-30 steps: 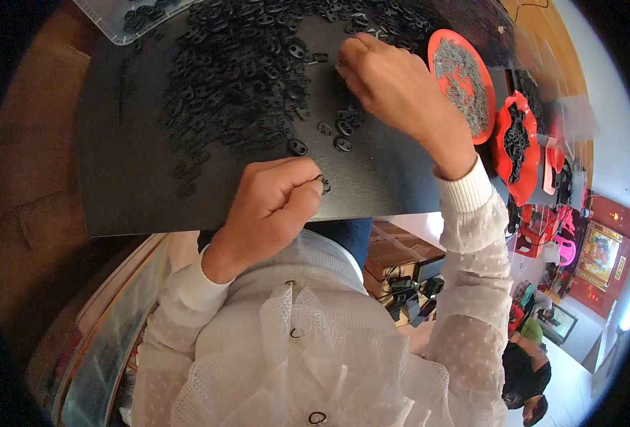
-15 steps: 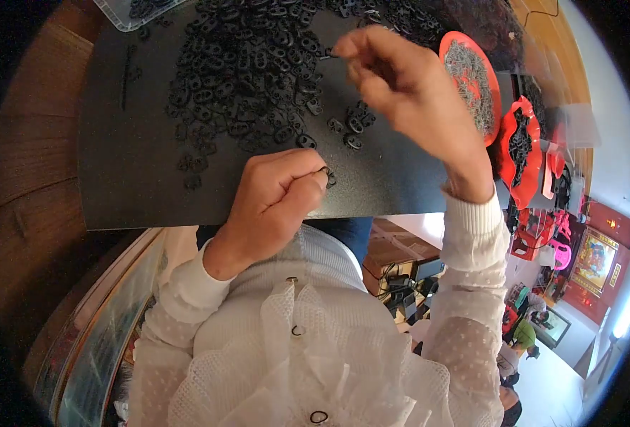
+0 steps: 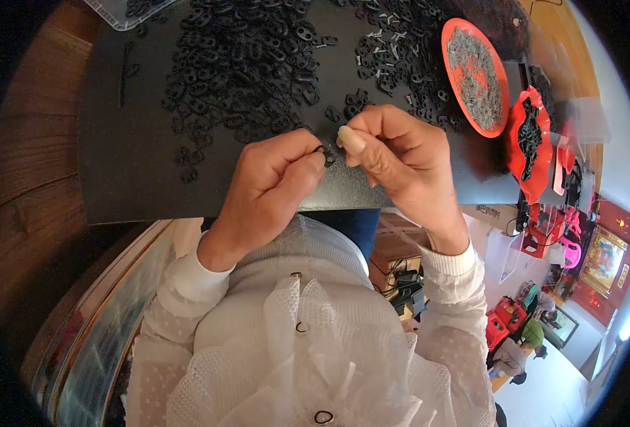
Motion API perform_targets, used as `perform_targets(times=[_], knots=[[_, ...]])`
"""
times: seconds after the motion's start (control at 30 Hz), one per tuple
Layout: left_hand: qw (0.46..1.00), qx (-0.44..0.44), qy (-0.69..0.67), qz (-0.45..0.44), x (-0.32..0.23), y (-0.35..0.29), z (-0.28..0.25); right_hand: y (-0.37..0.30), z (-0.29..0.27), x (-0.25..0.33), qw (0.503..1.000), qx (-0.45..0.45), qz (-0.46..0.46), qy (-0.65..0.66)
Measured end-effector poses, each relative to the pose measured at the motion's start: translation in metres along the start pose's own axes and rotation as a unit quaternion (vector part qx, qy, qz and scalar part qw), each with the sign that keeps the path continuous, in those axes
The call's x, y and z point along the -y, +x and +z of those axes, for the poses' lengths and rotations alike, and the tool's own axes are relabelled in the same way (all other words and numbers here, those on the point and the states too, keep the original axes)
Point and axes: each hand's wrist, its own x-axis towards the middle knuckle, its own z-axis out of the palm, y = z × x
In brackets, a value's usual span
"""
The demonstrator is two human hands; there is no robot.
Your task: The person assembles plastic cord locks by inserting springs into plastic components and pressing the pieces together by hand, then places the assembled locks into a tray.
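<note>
Left hand [image 3: 269, 178] pinches a black holed piece [image 3: 328, 158] over the dark surface [image 3: 133, 181].
The right hand [image 3: 400, 151], just beside it, has thumb and forefinger closed together, contents unclear; black oval pieces [image 3: 247, 71] lie heaped beyond.

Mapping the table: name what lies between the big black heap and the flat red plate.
In the head view, a smaller scatter of black pieces with silvery bits among them lies there.
</note>
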Motion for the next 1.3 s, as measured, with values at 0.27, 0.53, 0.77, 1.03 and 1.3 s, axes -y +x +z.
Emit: perform_targets(times=[0.27,0.53,0.77,1.03,1.3], knots=[[0.999,0.001,0.041,0.003,-0.005,0.001,0.002,-0.002,0.002,-0.002,1.0,0.002,0.031,-0.002],[0.999,0.004,0.034,0.002,0.003,0.0,0.003,-0.003,0.005,-0.012,1.0,0.009,-0.021,0.002],[0.997,0.007,0.063,0.039,0.006,0.0,0.005,-0.008,0.012,-0.017,1.0,-0.013,-0.019,-0.01],[0.997,0.006,0.048,0.054,0.008,0.0,0.003,-0.012,0.022,-0.017,0.999,-0.046,-0.025,-0.004],[0.999,0.03,-0.04,0.011,0.006,-0.004,-0.002,-0.007,0.006,-0.006,0.987,0.043,-0.109,-0.108]])
